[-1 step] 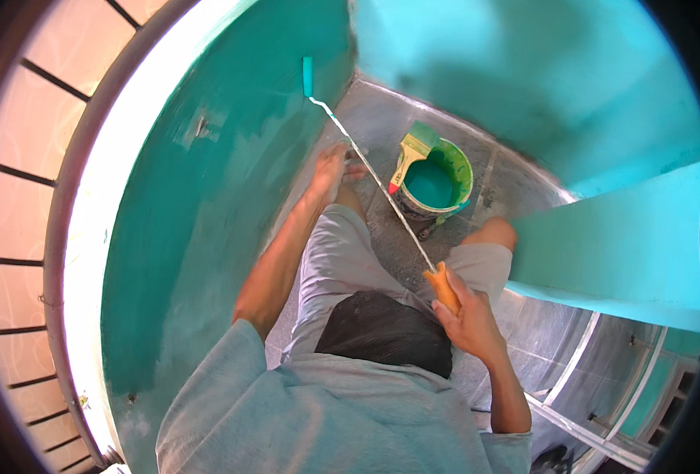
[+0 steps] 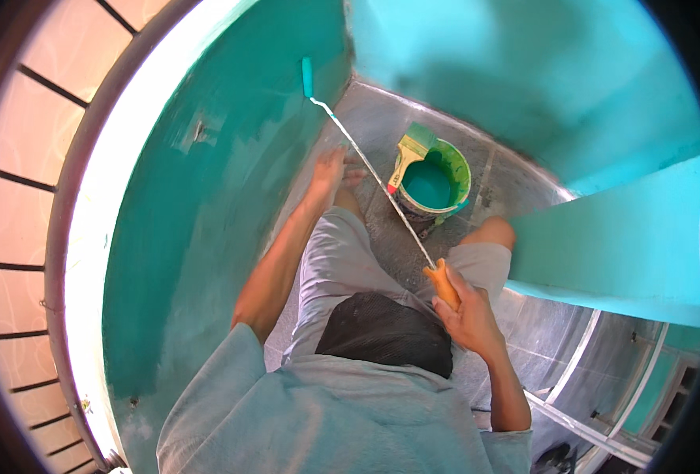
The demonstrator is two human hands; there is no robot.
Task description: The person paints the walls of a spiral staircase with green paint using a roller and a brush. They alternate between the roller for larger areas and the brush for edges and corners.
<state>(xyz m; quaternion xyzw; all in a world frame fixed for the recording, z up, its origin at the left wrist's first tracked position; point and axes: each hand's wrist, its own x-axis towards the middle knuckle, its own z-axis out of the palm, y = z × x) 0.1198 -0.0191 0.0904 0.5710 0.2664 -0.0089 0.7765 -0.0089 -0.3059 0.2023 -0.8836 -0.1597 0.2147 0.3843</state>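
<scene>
Teal walls, the left wall (image 2: 168,261) darker and patchy, the far wall (image 2: 476,63) paler, stand around a grey tiled floor (image 2: 374,118). Nearest, at the bottom centre, is the person's grey shirt (image 2: 350,419), with a dark cloth (image 2: 385,336) above it over pale shorts (image 2: 330,265). Right of centre, the right hand (image 2: 468,316) has its fingers wrapped round the orange handle (image 2: 442,286) of a roller (image 2: 375,178). At the lower right, white rails (image 2: 579,428) run above the floor.

Farther up, left of centre, the left hand (image 2: 332,170) hangs near the left knee, slightly blurred, its fingers loosely extended and spread close to the roller's rod; whether they touch it I cannot tell. Just right of the rod stands a bucket (image 2: 459,164) of teal paint (image 2: 427,186), a brush (image 2: 411,156) lying across its left rim, bristles up-frame.

Farthest, at the upper centre, the roller's teal sleeve (image 2: 307,77) is at the left wall, near the corner; contact is unclear.
</scene>
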